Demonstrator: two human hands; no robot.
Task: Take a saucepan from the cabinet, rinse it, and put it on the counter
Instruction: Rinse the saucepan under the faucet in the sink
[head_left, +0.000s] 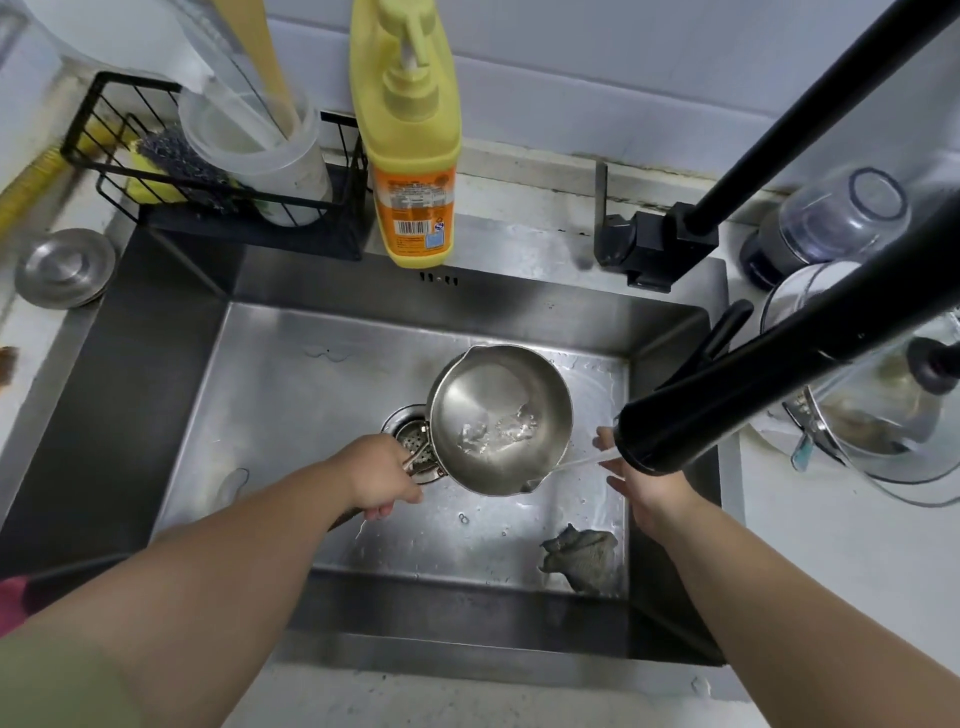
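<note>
A small steel saucepan hangs over the middle of the steel sink, with some water in its bottom. My left hand is closed around its handle, just left of the pan and above the drain strainer. My right hand is open, fingers spread, beside the pan's right rim under the black faucet head. A thin stream of water runs from the faucet head toward the pan's near rim.
A crumpled grey cloth lies in the sink's front right corner. A yellow soap bottle and a black wire rack with a plastic cup and scrubbers stand behind the sink. A glass lid and jars crowd the right counter. A steel lid lies left.
</note>
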